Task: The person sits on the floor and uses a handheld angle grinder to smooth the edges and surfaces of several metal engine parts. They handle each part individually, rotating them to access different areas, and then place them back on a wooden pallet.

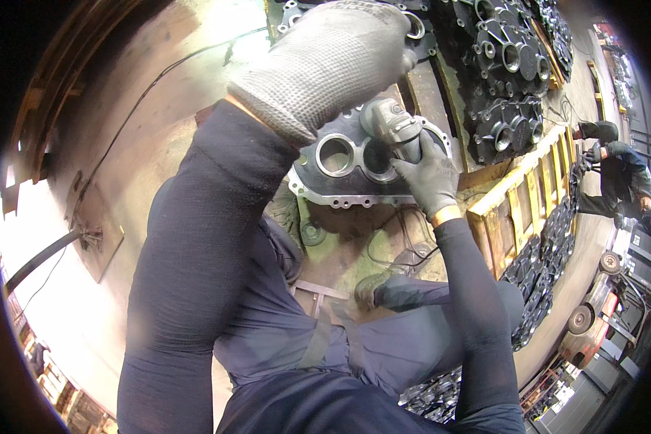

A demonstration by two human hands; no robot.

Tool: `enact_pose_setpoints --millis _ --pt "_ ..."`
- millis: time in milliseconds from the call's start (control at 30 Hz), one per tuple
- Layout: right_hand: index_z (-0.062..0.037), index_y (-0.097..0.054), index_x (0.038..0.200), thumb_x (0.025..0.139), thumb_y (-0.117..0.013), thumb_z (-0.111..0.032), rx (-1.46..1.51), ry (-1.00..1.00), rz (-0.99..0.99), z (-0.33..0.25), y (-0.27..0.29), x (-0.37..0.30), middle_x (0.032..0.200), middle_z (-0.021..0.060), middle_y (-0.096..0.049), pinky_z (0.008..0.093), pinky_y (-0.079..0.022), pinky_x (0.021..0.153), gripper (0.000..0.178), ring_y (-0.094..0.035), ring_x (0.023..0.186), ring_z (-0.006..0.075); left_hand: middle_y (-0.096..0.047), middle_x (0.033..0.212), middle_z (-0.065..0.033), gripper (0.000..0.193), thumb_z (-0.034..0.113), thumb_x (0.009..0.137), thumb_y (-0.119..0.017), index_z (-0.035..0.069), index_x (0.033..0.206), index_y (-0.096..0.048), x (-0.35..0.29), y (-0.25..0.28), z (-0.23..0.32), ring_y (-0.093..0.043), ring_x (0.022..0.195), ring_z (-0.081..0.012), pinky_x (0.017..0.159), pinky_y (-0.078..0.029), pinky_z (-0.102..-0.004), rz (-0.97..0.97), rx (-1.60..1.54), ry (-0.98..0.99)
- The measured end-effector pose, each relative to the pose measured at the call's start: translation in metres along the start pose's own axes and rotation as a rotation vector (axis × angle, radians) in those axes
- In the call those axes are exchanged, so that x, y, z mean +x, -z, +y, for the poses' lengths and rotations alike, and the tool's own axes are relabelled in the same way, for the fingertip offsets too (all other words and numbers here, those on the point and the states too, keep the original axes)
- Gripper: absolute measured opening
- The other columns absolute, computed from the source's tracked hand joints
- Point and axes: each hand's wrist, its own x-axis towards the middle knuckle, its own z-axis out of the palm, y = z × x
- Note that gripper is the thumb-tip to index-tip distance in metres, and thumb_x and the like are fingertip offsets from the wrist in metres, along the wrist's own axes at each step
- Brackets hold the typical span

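Head view: right hand [430, 173] wrapped round the body of a grey handheld tool [392, 123], looks powered. Tool head sits over the black casting [343, 188], by its right-hand bore; can't tell if it touches metal. Casting lies in front of the person, two big ringed bores and a bright drilled flange showing. Left hand [336, 61] is raised close to the camera, over the casting's far left side; fingers mostly hidden, so can't tell its grip or whether it holds anything.

Risks, my read:
- Tool skids off the bore edge and scores the ring face, if the right hand is carrying it alone at an angle.
- Casting shifts under side load; no clamp that I can see.
- Left glove catches if the tool spins and that hand drops toward it.
- Loose cord [430, 254] on the floor near the shoe [367, 291]: snag or trip if the foot moves.

Wooden crate [513, 195] just right of the right forearm: elbow knock if the arm swings out.
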Motion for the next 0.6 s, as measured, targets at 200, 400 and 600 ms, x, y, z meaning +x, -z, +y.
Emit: enact_pose_setpoints --millis 200,400,600 --pt "-0.0075 -0.062 0.146 0.081 -0.089 -0.046 0.025 0.021 0.018 -0.021 0.004 0.008 0.118 0.0227 -0.077 0.0528 -0.058 0.096 0.08 -0.075 0.109 0.0418 -0.077 0.106 -0.027 0.035 0.03 0.108 -0.062 -0.002 0.116 -0.071 0.012 -0.014 -0.016 -0.076 0.105 -0.044 0.094 -0.058 -0.0539 0.166 -0.051 -0.041" --pt "-0.0101 -0.065 0.139 0.081 -0.089 -0.045 0.077 -0.032 -0.098 -0.04 0.012 0.016 0.117 0.0235 -0.077 0.0523 -0.058 0.097 0.072 -0.076 0.108 0.0417 -0.078 0.105 -0.0272 0.035 0.031 0.109 -0.061 -0.001 0.109 -0.075 0.014 -0.005 -0.01 -0.077 0.105 -0.0426 0.095 -0.059 -0.0533 0.261 -0.1 0.002" --pt "-0.0106 -0.066 0.137 0.081 -0.089 -0.044 0.092 -0.01 -0.115 -0.061 0.008 0.024 0.119 0.022 -0.077 0.0535 -0.056 0.098 0.069 -0.076 0.109 0.0411 -0.077 0.101 -0.03 0.037 0.03 0.109 -0.061 -0.003 0.108 -0.077 0.015 0.006 -0.004 -0.077 0.103 -0.0451 0.095 -0.059 -0.052 0.513 -0.253 0.038"
